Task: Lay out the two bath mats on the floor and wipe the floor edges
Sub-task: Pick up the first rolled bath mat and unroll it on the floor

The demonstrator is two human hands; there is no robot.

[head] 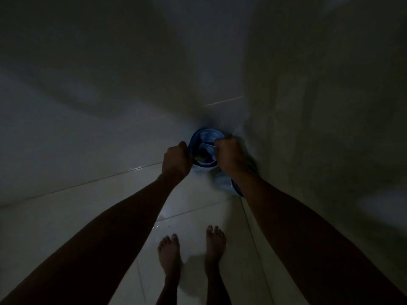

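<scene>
The room is very dark. A blue and white bath mat, curled into a loop, hangs between both hands above the tiled floor. My left hand grips its left edge with closed fingers. My right hand grips its right edge in a fist. The mat's lower part droops towards the floor beside my right forearm. A second mat is not visible.
Pale glossy floor tiles with grout lines lie under me. A wall rises on the right, meeting the floor close to the mat. My two bare feet stand on the tiles just behind the mat.
</scene>
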